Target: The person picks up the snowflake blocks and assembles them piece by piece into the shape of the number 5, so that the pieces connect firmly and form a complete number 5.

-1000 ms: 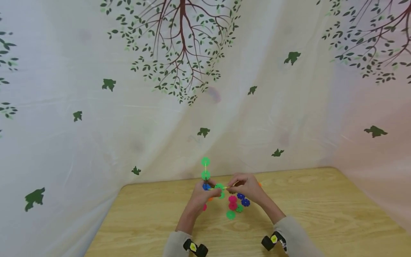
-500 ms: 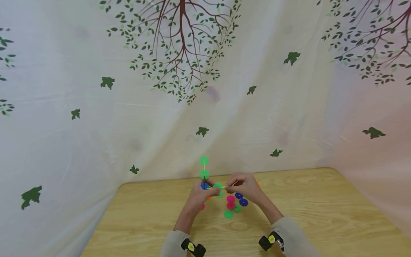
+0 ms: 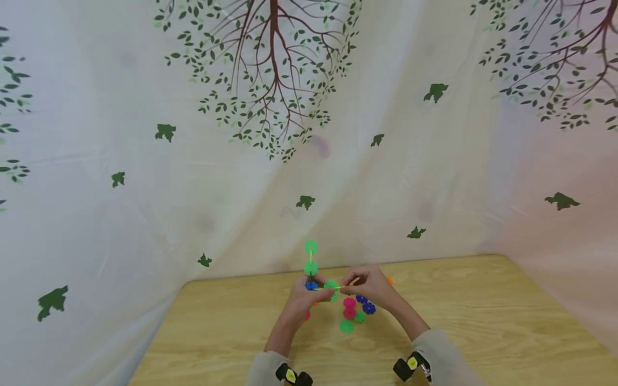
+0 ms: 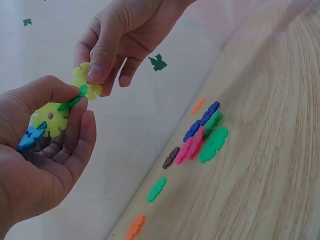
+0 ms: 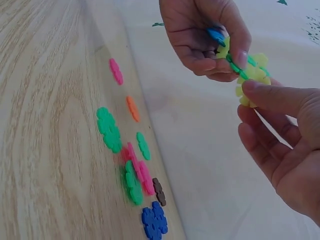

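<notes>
My left hand (image 3: 300, 297) grips a chain of slotted, flower-shaped building discs. Upright at its far end stand two green discs (image 3: 310, 268) with a thin yellow edge between them. Lower in the chain, a blue disc (image 4: 31, 137) and a yellow disc (image 4: 56, 121) lie within the curl of the left fingers. Left thumb and forefinger pinch a green disc (image 4: 74, 101), seen edge-on in the left wrist view. From the other side, my right hand (image 3: 373, 285) pinches another yellow disc (image 5: 259, 75), which meets that green disc. Fingertips of both hands nearly meet there.
On the wooden table (image 3: 458, 321) below the hands lie loose discs: pink ones (image 3: 350, 312), a green one (image 3: 346, 326), blue ones (image 3: 369, 307), a brown one (image 5: 159, 191) and an orange one (image 3: 390, 281). A curtain (image 3: 241, 214) with printed trees hangs behind the table.
Both hands keep their hold on the chain. At the right fingertips the slanting yellow part seen earlier no longer shows; only a short straight yellow edge does. The head view has shifted slightly.
</notes>
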